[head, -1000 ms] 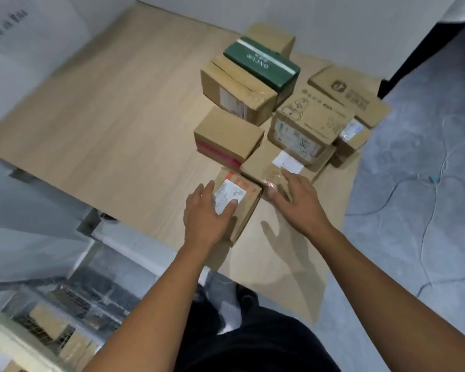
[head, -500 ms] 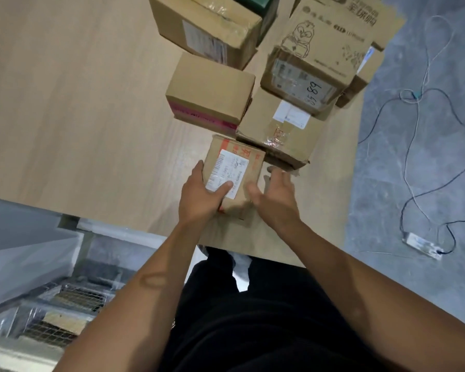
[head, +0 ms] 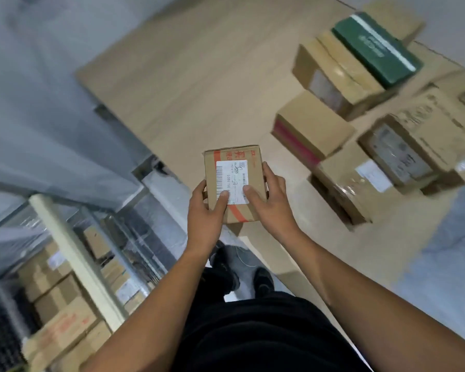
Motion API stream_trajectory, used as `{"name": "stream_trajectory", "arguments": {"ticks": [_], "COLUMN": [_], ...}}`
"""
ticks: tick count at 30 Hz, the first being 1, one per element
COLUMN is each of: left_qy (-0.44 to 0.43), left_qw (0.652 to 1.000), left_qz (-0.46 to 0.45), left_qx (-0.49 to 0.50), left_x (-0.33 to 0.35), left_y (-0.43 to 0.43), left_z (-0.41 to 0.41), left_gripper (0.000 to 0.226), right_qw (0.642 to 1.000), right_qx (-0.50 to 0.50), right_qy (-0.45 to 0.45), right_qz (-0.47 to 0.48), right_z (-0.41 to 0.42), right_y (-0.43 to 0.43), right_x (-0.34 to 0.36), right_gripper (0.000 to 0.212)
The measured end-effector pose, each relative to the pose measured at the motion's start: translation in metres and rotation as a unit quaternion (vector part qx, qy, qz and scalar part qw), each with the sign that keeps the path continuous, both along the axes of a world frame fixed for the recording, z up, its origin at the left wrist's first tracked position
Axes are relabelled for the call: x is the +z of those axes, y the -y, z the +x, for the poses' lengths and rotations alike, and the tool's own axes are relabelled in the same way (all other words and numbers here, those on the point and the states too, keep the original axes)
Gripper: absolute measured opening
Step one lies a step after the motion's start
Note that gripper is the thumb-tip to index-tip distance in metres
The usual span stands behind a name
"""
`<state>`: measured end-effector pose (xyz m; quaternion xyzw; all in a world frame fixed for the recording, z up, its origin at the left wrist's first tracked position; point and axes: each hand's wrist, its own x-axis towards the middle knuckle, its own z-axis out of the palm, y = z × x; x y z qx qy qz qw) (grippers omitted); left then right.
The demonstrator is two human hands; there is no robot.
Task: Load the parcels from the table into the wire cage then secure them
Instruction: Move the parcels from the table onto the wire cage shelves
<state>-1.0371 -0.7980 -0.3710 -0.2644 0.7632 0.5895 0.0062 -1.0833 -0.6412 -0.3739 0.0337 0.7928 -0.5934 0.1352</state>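
— What sat in the wire cage (head: 65, 237)?

— Brown cardboard cartons (head: 59, 296), packed close together at the lower left. Blur hid their number. One near the bottom carried red print.

— And the grips?

— Both were closed on one small parcel (head: 235, 181). The left grip (head: 203, 210) curled round its left edge with the thumb pressed on the white label. The right grip (head: 270, 205) curled round the right edge, and its thumb lay on the label too.

— Where was that parcel?

— It was held above the near edge of the surface (head: 199, 89), between the cage and the other boxes.

— What was it made of?

— It was a flat, rectangular carton of plain brown cardboard with an orange-red band and a paper label with barcodes.

— What else lay on the surface?

— The top was pale wood grain. At its right stood a cluster of boxes. There was a dark green box (head: 373, 47) at the far end, a carton with a pink stripe (head: 309, 127) along one side, and nearer, a carton (head: 344, 189) under glossy clear tape.
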Motion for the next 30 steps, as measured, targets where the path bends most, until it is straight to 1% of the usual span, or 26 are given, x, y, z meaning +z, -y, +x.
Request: {"name": "stream_trajectory", "arguments": {"ticks": [2,5,7,9,12,16,19,21,23,27,28,30], "left_qy": [-0.016,-0.049,-0.068,-0.084,-0.115,-0.122,-0.11,-0.102,-0.088,-0.028,-0.008,0.054], "left_qw": [0.999,0.99,0.981,0.968,0.945,0.902,0.864,0.83,0.801,0.74,0.735,0.731], "left_qz": [-0.002,-0.017,-0.011,0.016,0.034,0.012,0.004,-0.004,0.002,0.004,0.005,0.002], "left_qx": [0.051,0.128,0.181,0.236,0.304,0.414,0.491,0.548,0.593,0.672,0.678,0.68], "left_x": [0.002,0.003,0.001,-0.002,-0.001,0.0,-0.004,-0.009,-0.023,-0.057,-0.065,-0.082], "left_y": [0.028,0.076,0.113,0.153,0.214,0.292,0.337,0.363,0.385,0.424,0.434,0.453], "left_z": [0.01,0.021,0.028,0.035,0.055,0.097,0.123,0.142,0.155,0.178,0.183,0.199], "left_gripper": [0.054,0.046,0.047,0.052,0.043,0.044,0.041,0.039,0.039,0.042,0.044,0.057], "right_qw": [0.998,0.988,0.976,0.963,0.936,0.895,0.845,0.797,0.74,0.654,0.635,0.594], "right_qx": [0.057,0.145,0.204,0.255,0.327,0.424,0.516,0.586,0.651,0.733,0.751,0.787], "right_qy": [-0.017,-0.037,-0.048,-0.062,-0.095,-0.109,-0.104,-0.101,-0.115,-0.108,-0.1,-0.076], "right_qz": [0.01,0.037,0.051,0.061,0.089,0.085,0.097,0.109,0.118,0.151,0.151,0.151], "right_z": [-0.009,-0.023,-0.029,-0.032,-0.03,-0.005,0.012,0.026,0.039,0.065,0.072,0.087], "right_y": [0.035,0.098,0.147,0.199,0.283,0.394,0.469,0.52,0.566,0.641,0.659,0.693], "right_x": [0.006,0.014,0.018,0.019,0.019,0.021,0.02,0.018,0.009,-0.031,-0.044,-0.069], "right_gripper": [0.07,0.072,0.073,0.073,0.075,0.075,0.074,0.071,0.07,0.078,0.077,0.076]}}
